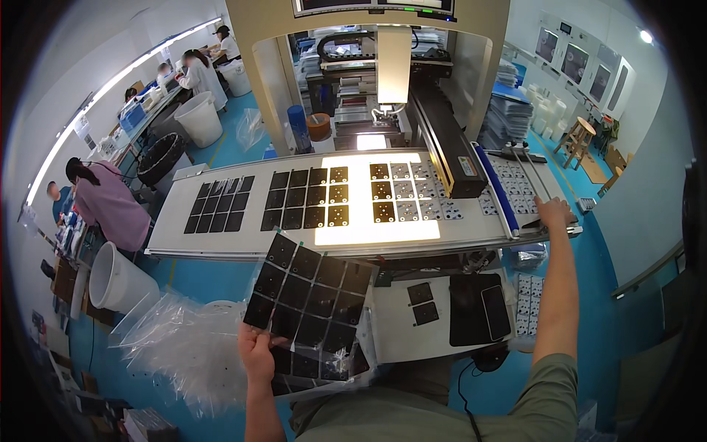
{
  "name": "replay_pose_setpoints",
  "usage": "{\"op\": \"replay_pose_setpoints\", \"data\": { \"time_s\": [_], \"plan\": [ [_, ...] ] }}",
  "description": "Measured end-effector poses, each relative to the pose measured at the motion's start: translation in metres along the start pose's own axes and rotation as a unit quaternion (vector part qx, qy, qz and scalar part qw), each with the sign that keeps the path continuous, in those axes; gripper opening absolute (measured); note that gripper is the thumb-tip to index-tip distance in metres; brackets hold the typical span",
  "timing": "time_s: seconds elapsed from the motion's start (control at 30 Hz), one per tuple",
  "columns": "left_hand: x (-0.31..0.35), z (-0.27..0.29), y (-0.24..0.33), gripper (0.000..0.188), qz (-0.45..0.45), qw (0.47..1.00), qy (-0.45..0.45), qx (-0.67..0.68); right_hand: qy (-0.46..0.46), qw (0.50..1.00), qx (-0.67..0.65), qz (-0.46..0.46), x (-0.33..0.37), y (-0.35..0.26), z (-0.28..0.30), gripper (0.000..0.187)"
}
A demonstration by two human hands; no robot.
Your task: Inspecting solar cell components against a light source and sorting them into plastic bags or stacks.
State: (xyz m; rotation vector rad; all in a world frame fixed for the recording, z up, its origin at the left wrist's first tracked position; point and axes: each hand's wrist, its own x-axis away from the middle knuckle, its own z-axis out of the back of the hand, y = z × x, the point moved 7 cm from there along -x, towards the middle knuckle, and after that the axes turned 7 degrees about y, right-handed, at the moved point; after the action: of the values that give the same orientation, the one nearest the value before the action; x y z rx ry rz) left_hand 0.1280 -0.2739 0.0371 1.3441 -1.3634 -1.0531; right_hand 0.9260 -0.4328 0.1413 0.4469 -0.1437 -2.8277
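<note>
My left hand [258,355] is closed on the lower left edge of a clear film sheet [309,291] bearing rows of black square pieces. The sheet is tilted up in front of the table's near edge; more black-squared sheets [305,366] lie below it in clear plastic. At the machine table's right end, my right hand [555,212] has bent fingers beside the end of a thin metal rod [532,173]; what they grip is hidden. Black squares in grids [221,205] lie on the white table [173,221], some over a lit panel [375,234]. Patterned silvery pieces [512,188] lie at the right.
A machine gantry [453,158] spans the table, next to a blue-and-white roller [497,191]. A phone [495,313] lies on a black pad [464,317] on a lower shelf. Crumpled clear plastic [191,353] and a white bin [121,280] stand left. Other people work at the far left.
</note>
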Motion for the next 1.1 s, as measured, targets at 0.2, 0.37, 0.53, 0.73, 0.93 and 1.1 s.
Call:
{"op": "replay_pose_setpoints", "data": {
  "time_s": [0.2, 0.37, 0.53, 0.73, 0.93, 1.1],
  "plan": [
    [0.002, 0.004, -0.003, 0.043, -0.022, 1.000, 0.005, 0.009, 0.005, 1.000, 0.003, 0.000, -0.001, -0.001, -0.002, 0.083],
    [0.004, 0.002, -0.005, 0.040, -0.013, 1.000, -0.010, 0.004, 0.003, 1.000, 0.008, -0.001, -0.002, -0.001, -0.001, 0.083],
    [0.003, 0.003, -0.006, 0.048, -0.017, 0.999, -0.027, 0.004, -0.026, 0.999, -0.019, 0.024, -0.002, -0.005, -0.005, 0.083],
    [0.002, 0.005, -0.007, 0.038, -0.022, 1.000, -0.007, -0.002, -0.026, 0.999, -0.023, 0.028, -0.001, -0.005, -0.004, 0.085],
    [0.002, 0.005, -0.009, 0.040, -0.020, 1.000, -0.022, -0.008, -0.070, 0.997, -0.021, 0.026, -0.001, -0.005, -0.005, 0.090],
    [0.001, 0.008, -0.007, 0.048, -0.040, 0.999, -0.023, 0.027, -0.047, 0.999, 0.004, 0.003, -0.001, -0.002, -0.002, 0.089]
  ]
}}
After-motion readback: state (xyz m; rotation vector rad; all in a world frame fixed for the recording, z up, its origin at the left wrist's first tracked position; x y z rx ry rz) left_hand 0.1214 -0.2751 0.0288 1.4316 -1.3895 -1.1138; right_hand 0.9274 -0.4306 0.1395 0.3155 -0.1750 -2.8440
